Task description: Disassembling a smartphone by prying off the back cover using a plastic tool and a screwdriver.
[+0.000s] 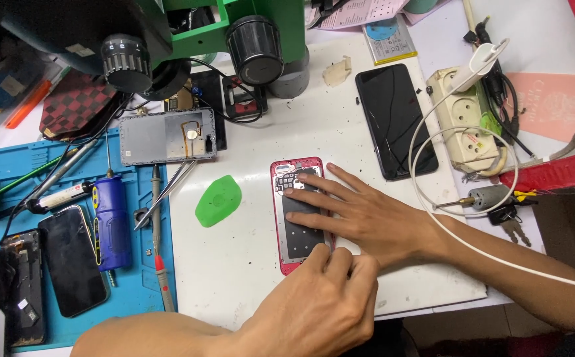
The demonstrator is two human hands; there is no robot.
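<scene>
Pressing our right hand (360, 215) flat, fingers spread, on the opened red phone (298, 215), we hold it against the white desk (248, 264) near centre. Our left hand (320, 304), at 6 o'clock of the phone, has fingers curled together, tips touching the phone's lower edge; whether it pinches anything we cannot tell. A green pick (218, 200) lies at 9 o'clock of the phone, tweezers (168, 192) beyond it. A black phone (395, 122) lies at 1 o'clock, a power strip (464, 125) further right.
</scene>
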